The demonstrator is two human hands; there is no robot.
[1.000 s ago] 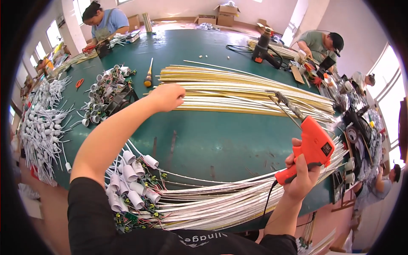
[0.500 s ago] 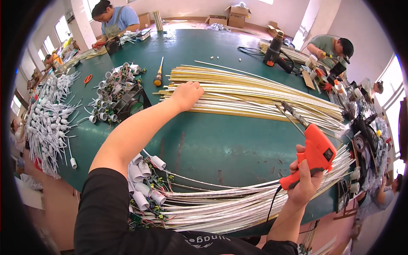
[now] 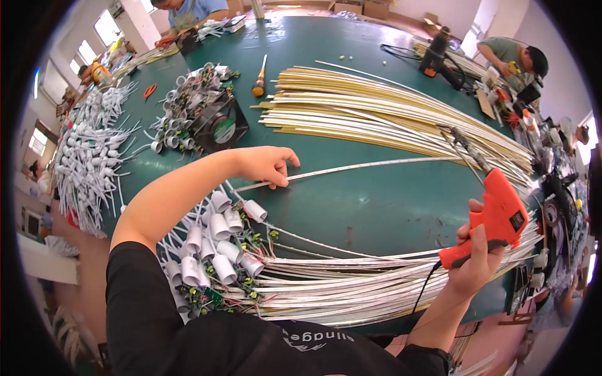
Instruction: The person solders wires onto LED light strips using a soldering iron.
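My left hand (image 3: 269,167) pinches a thin white LED strip (image 3: 370,165) near its left end, its index finger partly raised. The strip slants up to the right across the green tabletop. In my right hand (image 3: 478,260) is a red soldering gun (image 3: 505,210), gripped by the handle, with a black cord hanging from it. Its metal tip (image 3: 453,133) points up and left over the far bundle of white and yellow strips (image 3: 376,116). Nearer me lie wired strips (image 3: 351,285) joined to white cylindrical caps (image 3: 219,227) and small green circuit boards (image 3: 213,297).
A square black fan (image 3: 221,124) stands beside a heap of caps and boards (image 3: 179,106). Also on the table are a screwdriver (image 3: 259,81), orange-handled scissors (image 3: 149,92), a heat gun (image 3: 436,53) and white wired caps (image 3: 94,156). Two co-workers (image 3: 194,12) sit at the far side.
My left hand has drawn one strip from the far bundle toward me, above the near caps. The right hand still holds the soldering gun. The view has shifted, moving the scene up and right.
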